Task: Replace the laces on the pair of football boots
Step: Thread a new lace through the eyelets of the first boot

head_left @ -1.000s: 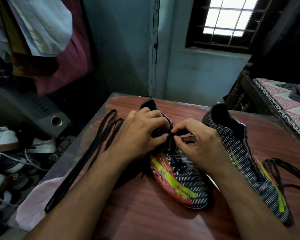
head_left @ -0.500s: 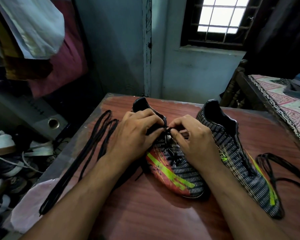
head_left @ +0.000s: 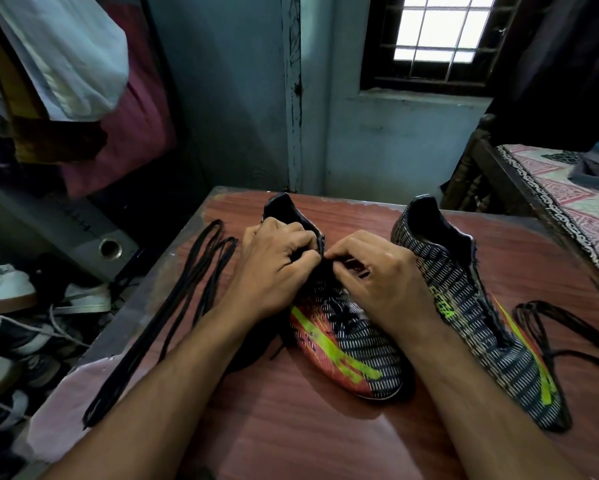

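Note:
Two black, white-dashed football boots with red and neon-yellow toes stand on the brown table (head_left: 291,427). The left boot (head_left: 346,351) is in the middle, toe towards me, with a black lace threaded through its lower eyelets. My left hand (head_left: 273,271) grips the boot's collar and the top of the lace. My right hand (head_left: 370,271) pinches the lace at the top eyelets, fingertips meeting the left hand's. The right boot (head_left: 471,306) stands unlaced beside it. A long black lace (head_left: 173,313) lies stretched along the table's left side. Another black lace (head_left: 575,327) is coiled at the right.
A pale pink cloth (head_left: 59,403) hangs over the table's left front corner. Shoes (head_left: 7,289) and a grey speaker (head_left: 83,244) crowd the floor at left. Clothes (head_left: 66,64) hang above them. A bed with a patterned cover (head_left: 568,202) stands at right.
Both hands stay at the top of the left boot; the fingers have shifted slightly on the lace. The view has drifted a little.

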Tool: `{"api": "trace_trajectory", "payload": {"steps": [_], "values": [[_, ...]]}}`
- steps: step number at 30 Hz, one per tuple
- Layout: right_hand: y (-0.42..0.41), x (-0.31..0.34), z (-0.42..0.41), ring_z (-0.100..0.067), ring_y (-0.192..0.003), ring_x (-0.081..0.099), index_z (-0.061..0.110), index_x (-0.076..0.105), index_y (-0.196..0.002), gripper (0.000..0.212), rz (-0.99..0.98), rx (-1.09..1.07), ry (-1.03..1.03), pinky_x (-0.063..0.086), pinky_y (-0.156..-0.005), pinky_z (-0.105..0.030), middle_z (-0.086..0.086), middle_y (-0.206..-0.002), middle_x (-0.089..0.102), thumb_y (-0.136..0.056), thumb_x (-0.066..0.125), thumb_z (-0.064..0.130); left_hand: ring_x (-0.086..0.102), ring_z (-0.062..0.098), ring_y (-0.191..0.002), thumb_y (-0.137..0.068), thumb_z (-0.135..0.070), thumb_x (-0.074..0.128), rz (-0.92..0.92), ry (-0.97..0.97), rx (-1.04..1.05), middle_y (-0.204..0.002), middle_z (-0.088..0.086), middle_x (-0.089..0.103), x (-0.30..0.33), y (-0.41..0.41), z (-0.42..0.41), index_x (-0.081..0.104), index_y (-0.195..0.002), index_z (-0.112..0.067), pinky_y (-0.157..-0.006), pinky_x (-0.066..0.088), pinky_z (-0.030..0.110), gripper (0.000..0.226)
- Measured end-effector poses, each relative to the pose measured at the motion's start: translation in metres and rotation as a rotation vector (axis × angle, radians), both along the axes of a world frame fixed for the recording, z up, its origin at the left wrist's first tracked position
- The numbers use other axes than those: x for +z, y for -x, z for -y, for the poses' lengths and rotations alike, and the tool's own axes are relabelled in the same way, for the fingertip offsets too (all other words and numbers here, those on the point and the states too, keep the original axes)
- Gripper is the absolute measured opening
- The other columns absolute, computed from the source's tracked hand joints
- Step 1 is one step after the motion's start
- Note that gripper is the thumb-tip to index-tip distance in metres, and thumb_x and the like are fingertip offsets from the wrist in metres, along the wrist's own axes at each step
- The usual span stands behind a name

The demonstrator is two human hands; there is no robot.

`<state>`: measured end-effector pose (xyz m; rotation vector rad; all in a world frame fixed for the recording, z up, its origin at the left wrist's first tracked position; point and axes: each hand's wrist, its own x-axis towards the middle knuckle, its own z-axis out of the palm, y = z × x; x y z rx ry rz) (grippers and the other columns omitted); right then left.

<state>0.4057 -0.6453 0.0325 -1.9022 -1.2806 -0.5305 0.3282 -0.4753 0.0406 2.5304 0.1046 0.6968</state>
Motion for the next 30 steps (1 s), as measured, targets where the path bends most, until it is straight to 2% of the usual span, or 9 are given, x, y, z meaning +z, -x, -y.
{"api": "trace_trajectory", "payload": {"steps": [5,9,14,16,19,21,22,24,30], "values": [[0.001,-0.004,-0.004,-0.008,-0.085,0.062,0.012,0.068,-0.103,0.008,-0.038,-0.026,0.018,0.056,-0.076,-0.031,0.007,-0.099,0.065,-0.097,0.065,0.016,0.043,0.005,-0.09,-0.082,-0.051,0.035,-0.005,-0.029,-0.015,-0.078,-0.012,0.055,-0.001,-0.001,-0.004,0.051,-0.071,-0.029,-0.083,0.018,0.028,0.029],[0.004,-0.006,-0.009,-0.001,-0.082,0.054,0.018,0.061,-0.093,0.006,-0.232,-0.068,0.008,0.046,-0.075,-0.02,0.012,-0.091,0.059,-0.092,0.066,0.014,0.041,0.004,-0.092,-0.083,-0.054,0.038,0.008,-0.075,-0.013,-0.081,-0.018,0.054,-0.002,0.001,-0.004,0.053,-0.078,-0.036,-0.085,0.018,0.027,0.025],[0.009,-0.006,-0.015,-0.009,-0.072,0.057,0.019,0.056,-0.083,0.008,-0.367,-0.068,-0.006,0.048,-0.066,-0.029,0.01,-0.078,0.059,-0.086,0.059,0.027,0.042,0.006,-0.088,-0.082,-0.05,0.04,-0.001,-0.038,-0.033,-0.075,-0.015,0.048,-0.002,0.001,-0.004,0.049,-0.072,-0.034,-0.089,0.022,0.026,0.021],[0.009,-0.005,-0.016,-0.01,-0.076,0.06,0.02,0.056,-0.084,0.008,-0.374,-0.052,-0.01,0.052,-0.07,-0.034,0.01,-0.079,0.061,-0.086,0.059,0.027,0.042,0.007,-0.086,-0.081,-0.046,0.039,-0.002,-0.008,-0.033,-0.073,-0.012,0.045,-0.002,0.001,-0.003,0.041,-0.064,-0.035,-0.098,0.024,0.028,0.021],[0.009,-0.004,-0.012,-0.01,-0.077,0.064,0.021,0.062,-0.084,0.004,-0.39,0.0,-0.025,0.053,-0.072,-0.028,0.011,-0.079,0.064,-0.086,0.066,0.022,0.044,0.007,-0.084,-0.083,-0.039,0.041,0.016,0.032,-0.003,-0.074,-0.014,0.043,-0.002,0.0,-0.004,0.038,-0.063,-0.034,-0.115,0.019,0.03,0.021],[0.008,-0.004,-0.01,-0.008,-0.078,0.064,0.02,0.066,-0.085,0.003,-0.373,0.019,-0.014,0.051,-0.071,-0.021,0.011,-0.08,0.066,-0.087,0.069,0.021,0.049,0.009,-0.081,-0.088,-0.028,0.047,0.06,0.15,-0.013,-0.075,-0.011,0.048,-0.001,0.001,-0.009,0.048,-0.066,-0.026,-0.11,0.03,0.03,0.022],[0.009,-0.004,-0.009,-0.008,-0.079,0.064,0.02,0.067,-0.085,0.004,-0.36,0.022,-0.007,0.05,-0.071,-0.019,0.011,-0.081,0.067,-0.087,0.07,0.021,0.051,0.01,-0.079,-0.089,-0.023,0.051,0.092,0.213,-0.021,-0.075,-0.009,0.05,-0.001,0.002,-0.012,0.052,-0.069,-0.018,-0.098,0.038,0.028,0.021],[0.01,-0.004,-0.01,-0.009,-0.08,0.064,0.02,0.069,-0.083,0.007,-0.353,0.024,0.0,0.05,-0.071,-0.019,0.01,-0.081,0.067,-0.088,0.074,0.018,0.053,0.009,-0.077,-0.09,-0.019,0.055,0.133,0.276,-0.016,-0.077,-0.01,0.053,0.002,0.004,-0.02,0.056,-0.073,-0.014,-0.076,0.039,0.024,0.018],[0.009,-0.003,-0.008,-0.008,-0.079,0.065,0.021,0.067,-0.079,0.013,-0.358,0.04,0.019,0.051,-0.074,-0.023,0.012,-0.08,0.066,-0.088,0.076,0.018,0.061,0.011,-0.083,-0.09,-0.021,0.059,0.173,0.315,0.017,-0.084,-0.004,0.064,0.004,0.006,-0.024,0.064,-0.077,-0.024,-0.077,0.044,0.025,0.014]]}}
